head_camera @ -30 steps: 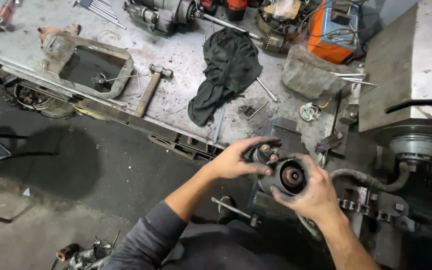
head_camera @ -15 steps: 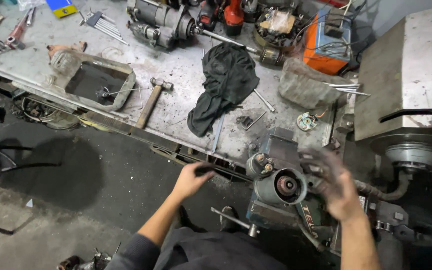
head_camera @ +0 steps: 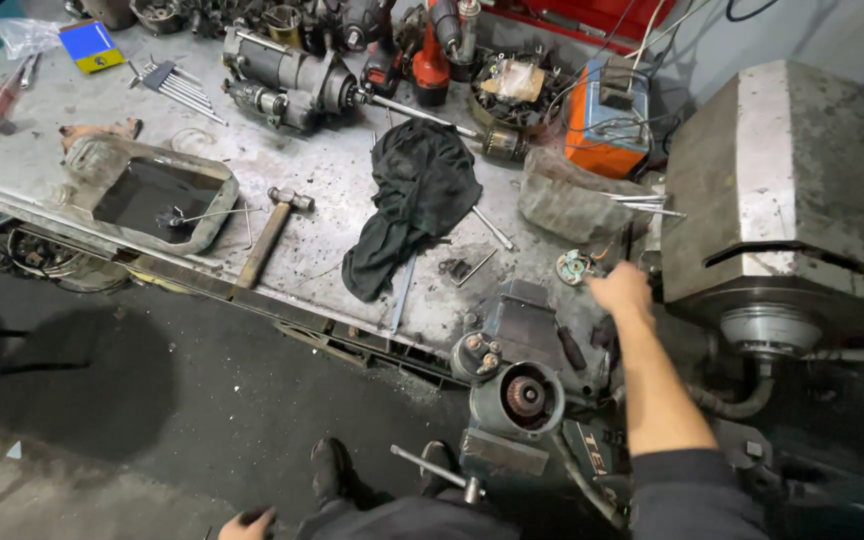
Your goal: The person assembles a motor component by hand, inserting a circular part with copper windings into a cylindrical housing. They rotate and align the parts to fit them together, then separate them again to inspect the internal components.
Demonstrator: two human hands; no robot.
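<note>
Right hand (head_camera: 620, 290) reaching over bench (head_camera: 332, 200) beside small round part (head_camera: 574, 267), grip unclear | left hand (head_camera: 247, 523) low near edge, grip unclear | starter motor (head_camera: 517, 395) near, untouched

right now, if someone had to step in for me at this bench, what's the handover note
Right hand: empty as far as shows, stretched out over the bench edge toward the small round part beside the grey rag; contact can't be told.
Left hand: low at the frame's bottom edge, holding nothing visible.
Starter motor: sits unheld in the vise, open end with copper-coloured centre facing up.
Nearby: black cloth, hammer, oil tray on the bench.
Done: motor is clamped with its end exposed.
Left: the small round part is not picked up yet.
</note>
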